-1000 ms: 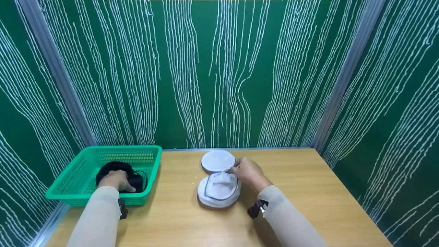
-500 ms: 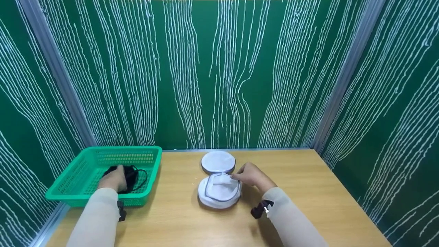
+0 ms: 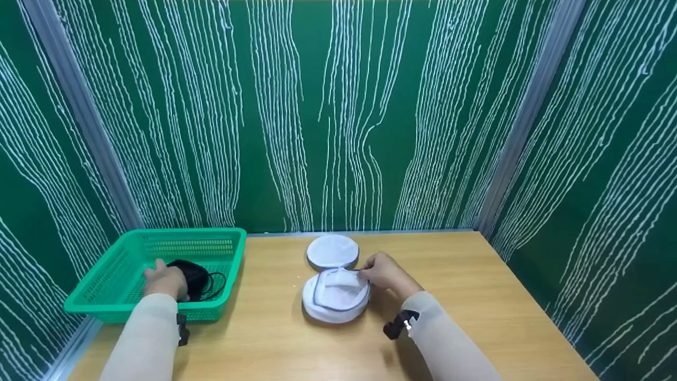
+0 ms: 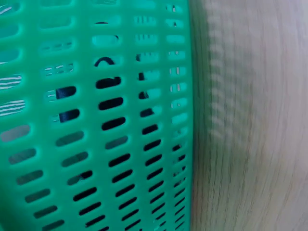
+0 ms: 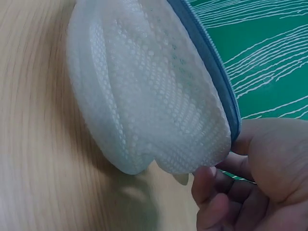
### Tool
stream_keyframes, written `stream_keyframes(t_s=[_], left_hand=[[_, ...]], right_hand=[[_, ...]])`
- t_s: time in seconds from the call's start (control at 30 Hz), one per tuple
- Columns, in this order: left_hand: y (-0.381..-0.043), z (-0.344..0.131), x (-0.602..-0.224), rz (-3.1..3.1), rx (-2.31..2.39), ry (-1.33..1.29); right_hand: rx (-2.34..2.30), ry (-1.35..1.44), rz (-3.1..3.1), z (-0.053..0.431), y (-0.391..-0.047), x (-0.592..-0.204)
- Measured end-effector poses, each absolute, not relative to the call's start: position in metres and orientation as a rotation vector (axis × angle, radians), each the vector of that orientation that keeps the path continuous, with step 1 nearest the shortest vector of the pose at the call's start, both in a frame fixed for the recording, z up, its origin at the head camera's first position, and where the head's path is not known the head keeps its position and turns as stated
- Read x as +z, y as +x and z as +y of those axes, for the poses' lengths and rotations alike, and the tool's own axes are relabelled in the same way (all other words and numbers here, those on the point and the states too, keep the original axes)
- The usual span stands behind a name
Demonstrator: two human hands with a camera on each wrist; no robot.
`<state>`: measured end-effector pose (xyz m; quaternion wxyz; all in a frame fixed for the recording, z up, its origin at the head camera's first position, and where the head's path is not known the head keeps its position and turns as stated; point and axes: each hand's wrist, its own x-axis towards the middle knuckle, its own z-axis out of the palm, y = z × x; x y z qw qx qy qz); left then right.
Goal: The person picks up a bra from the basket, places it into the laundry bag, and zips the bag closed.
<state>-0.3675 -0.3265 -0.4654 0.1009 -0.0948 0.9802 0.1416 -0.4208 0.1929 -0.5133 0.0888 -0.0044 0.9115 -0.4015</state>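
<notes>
A white mesh wash bag [image 3: 338, 290] with a grey-blue zip stands on the table, its round lid [image 3: 332, 251] folded back behind it. My right hand [image 3: 387, 275] pinches the bag's zipped rim at the right; in the right wrist view the thumb and fingers [image 5: 204, 183] hold that edge. My left hand [image 3: 165, 282] is inside the green basket [image 3: 239, 264], beside a soft black item [image 3: 193, 278] with a thin dark cord loop. Its visible fingers spread away from the black item; the thumb side is hidden. In the left wrist view, dark patches show through the basket's slots.
The wooden table [image 3: 449, 307] ends at green walls [image 3: 275, 159] with white wavy lines at the back and sides. The basket's raised rim surrounds my left hand. Table surface shows between the basket and the bag.
My left hand has shifted left off the top of the black item, which shows more beside it. My right hand has slid slightly down along the bag's rim.
</notes>
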Motion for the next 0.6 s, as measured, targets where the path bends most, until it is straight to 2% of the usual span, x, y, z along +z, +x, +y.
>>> stream_keyframes(t_s=[0.27,0.6], left_hand=[[-0.385,-0.342,-0.473,2.96,0.428,-0.199],[-0.388,-0.342,-0.465,3.158,0.793,-0.259]], right_hand=[[-1.296,-0.053,2.753,0.187,-0.423,-0.515],[-1.34,-0.025,2.729,0.182,-0.423,-0.518]])
